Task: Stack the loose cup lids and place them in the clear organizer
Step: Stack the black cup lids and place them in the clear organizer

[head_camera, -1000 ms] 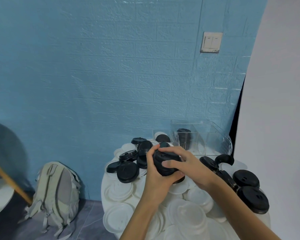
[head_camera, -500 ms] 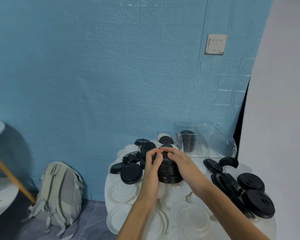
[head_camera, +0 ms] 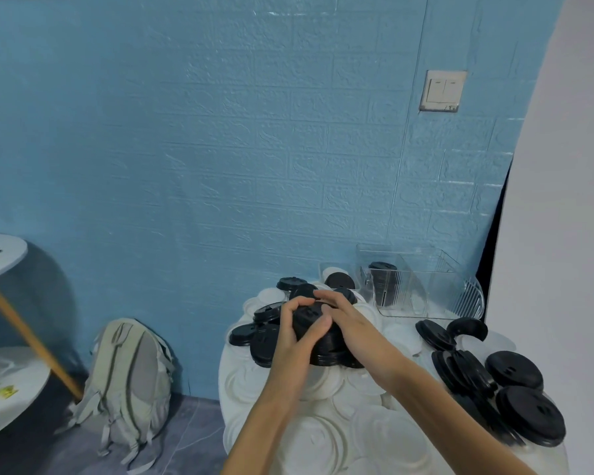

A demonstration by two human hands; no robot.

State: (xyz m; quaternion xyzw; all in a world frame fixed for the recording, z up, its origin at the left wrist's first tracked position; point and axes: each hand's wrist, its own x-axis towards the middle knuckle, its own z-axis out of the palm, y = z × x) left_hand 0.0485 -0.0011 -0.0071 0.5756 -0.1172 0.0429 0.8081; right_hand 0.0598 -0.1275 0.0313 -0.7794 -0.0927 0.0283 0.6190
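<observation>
Both hands, left hand (head_camera: pixel 297 332) and right hand (head_camera: pixel 348 325), grip a black lid stack (head_camera: pixel 318 337) with curled fingers over the lid-strewn round bench (head_camera: pixel 323 437); blue brick-textured wall (head_camera: pixel 220 149) behind, seemingly a backpack (head_camera: pixel 131 375) on the floor at left.

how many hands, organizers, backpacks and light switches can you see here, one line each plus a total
hands: 2, left hand and right hand, both gripping the black lid stack
clear organizer: 1
backpack: 1
light switch: 1
total: 5

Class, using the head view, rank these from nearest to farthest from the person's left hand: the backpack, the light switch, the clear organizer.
From the left hand:
1. Clear organizer, on the table, behind and right.
2. Backpack, on the floor, left.
3. Light switch, high on the wall.
</observation>
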